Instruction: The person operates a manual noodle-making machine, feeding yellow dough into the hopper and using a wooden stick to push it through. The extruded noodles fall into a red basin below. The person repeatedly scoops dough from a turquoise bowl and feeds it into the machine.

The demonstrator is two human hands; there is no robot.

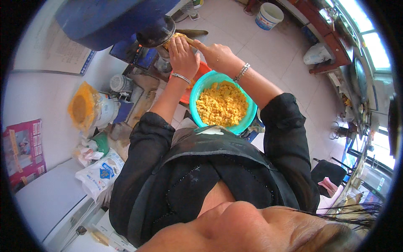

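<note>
My left hand (183,56) lies palm down with fingers stretched over yellow crumbly dough (178,35) at the round metal mouth (159,33) of a blue machine (116,22); its palm side is hidden. Beside it, my right hand (218,56) is closed around a wooden stick (190,41), whose far end reaches the dough by my left fingers. Below both hands, a turquoise basin (194,110) holds more yellow crumbly dough (223,104). A red basin (204,70) is partly hidden under my left wrist and the turquoise basin, with some yellow crumbs inside.
An electric motor (121,84) and a white bucket (108,108) with a yellow plastic cover are at left. A white printed sack (102,173) lies lower left. Another white bucket (269,15) stands on the tiled floor. A black chair (327,176) is at right.
</note>
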